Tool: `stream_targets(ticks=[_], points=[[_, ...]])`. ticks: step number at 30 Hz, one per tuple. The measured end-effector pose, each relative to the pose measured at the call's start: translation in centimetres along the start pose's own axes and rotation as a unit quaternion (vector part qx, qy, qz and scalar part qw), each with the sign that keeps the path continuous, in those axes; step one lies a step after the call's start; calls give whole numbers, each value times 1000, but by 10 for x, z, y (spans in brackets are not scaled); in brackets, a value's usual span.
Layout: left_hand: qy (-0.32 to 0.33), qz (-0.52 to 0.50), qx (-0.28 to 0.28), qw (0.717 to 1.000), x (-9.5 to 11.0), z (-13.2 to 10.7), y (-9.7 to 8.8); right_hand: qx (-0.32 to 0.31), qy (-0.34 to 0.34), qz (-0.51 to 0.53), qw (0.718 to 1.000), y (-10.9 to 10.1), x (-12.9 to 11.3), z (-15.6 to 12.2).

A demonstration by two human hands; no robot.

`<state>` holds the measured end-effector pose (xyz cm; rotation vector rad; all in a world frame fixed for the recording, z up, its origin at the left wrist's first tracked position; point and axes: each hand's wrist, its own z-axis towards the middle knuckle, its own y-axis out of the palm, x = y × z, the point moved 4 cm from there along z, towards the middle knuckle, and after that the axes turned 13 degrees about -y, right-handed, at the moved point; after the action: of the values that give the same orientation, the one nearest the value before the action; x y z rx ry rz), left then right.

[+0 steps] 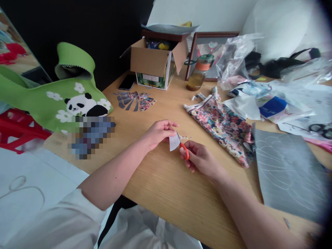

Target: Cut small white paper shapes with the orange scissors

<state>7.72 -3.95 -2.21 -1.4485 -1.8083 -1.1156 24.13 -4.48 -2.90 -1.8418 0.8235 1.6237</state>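
Note:
Over the middle of the wooden table, my left hand (160, 133) pinches a small pale grey-white piece (174, 142) of fabric or paper, which hangs below the fingers. My right hand (198, 155) grips orange-handled scissors (184, 151), their blades against the right edge of that piece. A few small patterned scraps (186, 138) lie on the table just behind the scissors. Farther back, cut flowered and grey pieces (136, 100) are spread in a fan shape. To the right of my hands lies a folded flowered cloth (220, 121) with a white edge.
A grey sheet (287, 169) with pale curved lines covers the right side. Behind stand an open cardboard box (150, 62), a jar (199, 72), a phone (127, 82) and a picture frame (212, 38). Black scissors (320, 129) lie far right; a green panda bag (80, 97) is at left.

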Motion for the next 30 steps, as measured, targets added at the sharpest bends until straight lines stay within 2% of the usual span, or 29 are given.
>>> stream_targets(ticks=[18, 30], points=[[9, 19, -15, 1000, 3, -4, 3, -11, -5, 24, 1000, 0, -1, -1], [20, 26, -17, 999, 2, -3, 2, -12, -14, 5, 1000, 0, 0, 1]])
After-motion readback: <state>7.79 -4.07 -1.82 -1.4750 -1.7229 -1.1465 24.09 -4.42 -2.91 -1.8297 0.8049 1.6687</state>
